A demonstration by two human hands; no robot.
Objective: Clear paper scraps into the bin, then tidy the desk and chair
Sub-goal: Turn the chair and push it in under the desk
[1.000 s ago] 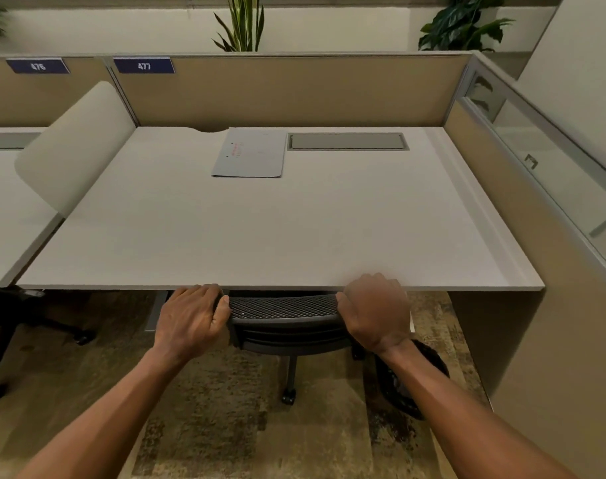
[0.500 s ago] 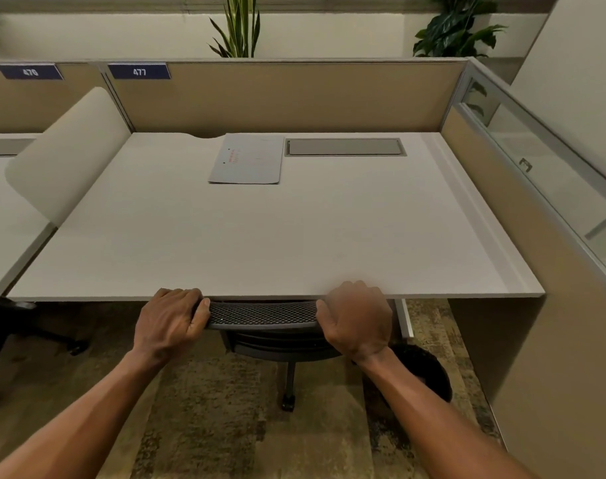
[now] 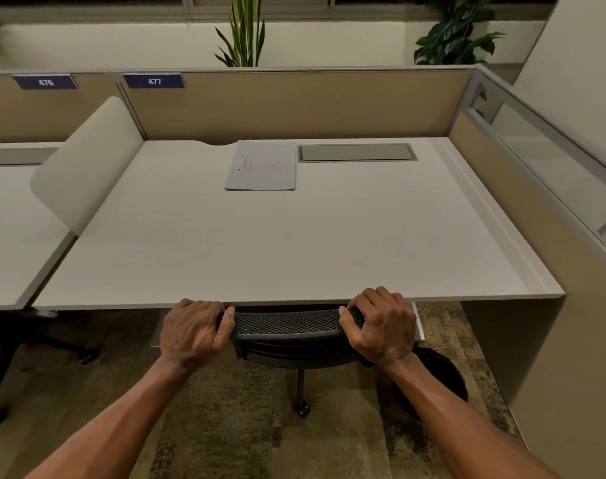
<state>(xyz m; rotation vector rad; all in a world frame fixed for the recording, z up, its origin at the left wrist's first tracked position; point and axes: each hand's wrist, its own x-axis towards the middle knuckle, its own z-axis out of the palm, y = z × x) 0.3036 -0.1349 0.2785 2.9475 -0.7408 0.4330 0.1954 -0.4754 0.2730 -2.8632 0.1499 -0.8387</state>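
Note:
A black mesh-backed chair [image 3: 287, 323] stands at the front edge of the white desk [image 3: 277, 243], its seat hidden under the top. My left hand [image 3: 194, 331] grips the left end of the chair's top rail. My right hand [image 3: 381, 324] grips the right end, its knuckles at the desk edge. A grey paper folder [image 3: 261, 165] lies flat at the back of the desk, beside a metal cable hatch [image 3: 356, 153]. A black round bin [image 3: 439, 378] sits on the floor under the desk's right side, partly hidden by my right forearm.
Tan partition panels [image 3: 294, 105] wall the desk at the back and right, with a glass strip [image 3: 553, 174] on the right. A white curved divider [image 3: 87, 160] separates the neighbouring desk on the left. Another chair's black base [image 3: 4, 357] stands at far left on patterned carpet.
Both hands keep their grip on the chair back. The chair has slid further under the desk, and my view has drawn closer and dipped slightly.

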